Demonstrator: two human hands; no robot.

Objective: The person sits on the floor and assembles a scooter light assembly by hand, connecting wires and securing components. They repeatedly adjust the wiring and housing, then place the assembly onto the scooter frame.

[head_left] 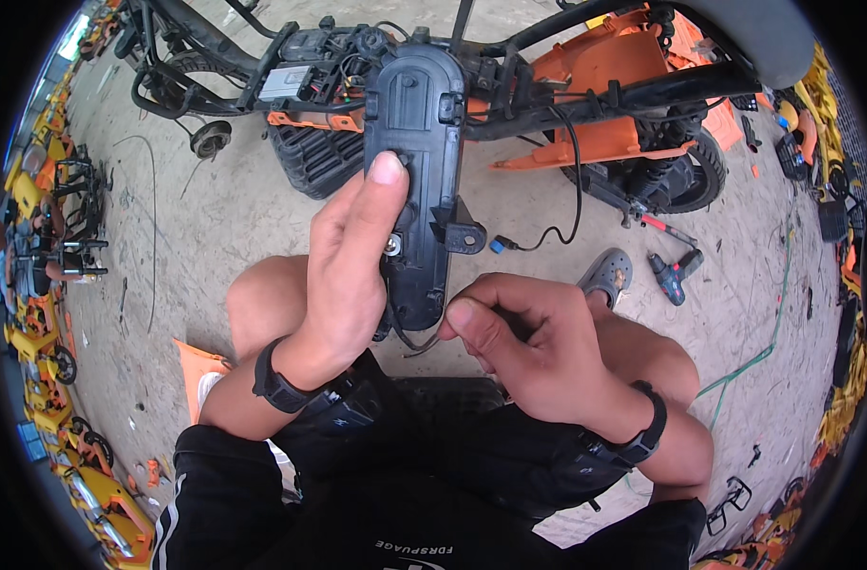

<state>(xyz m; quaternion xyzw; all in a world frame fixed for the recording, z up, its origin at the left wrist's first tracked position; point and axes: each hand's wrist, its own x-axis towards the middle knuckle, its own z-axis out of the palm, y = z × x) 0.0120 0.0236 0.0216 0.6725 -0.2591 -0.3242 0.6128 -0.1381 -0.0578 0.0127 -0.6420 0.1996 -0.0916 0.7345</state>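
My left hand (343,261) grips a long black plastic housing (412,123) with rounded ends, its thumb lying along the face and its fingers hidden behind. The housing stands lengthwise away from me, with a small bracket tab (465,237) on its right side and a metal bolt (393,245) near my thumb. At its lower end, my right hand (538,347) pinches a thin dark cable (417,349) between thumb and forefinger. Behind the housing is a partly stripped scooter frame (585,119) with exposed wiring; a loose cable ending in a blue connector (499,244) hangs from it.
A cordless drill (669,275) lies on the concrete floor (196,214) to the right, by a red-handled tool (666,226). An orange body panel (595,152) sits along the frame. Yellow scooters (39,380) line the left edge. A green cord (737,370) crosses the floor at right.
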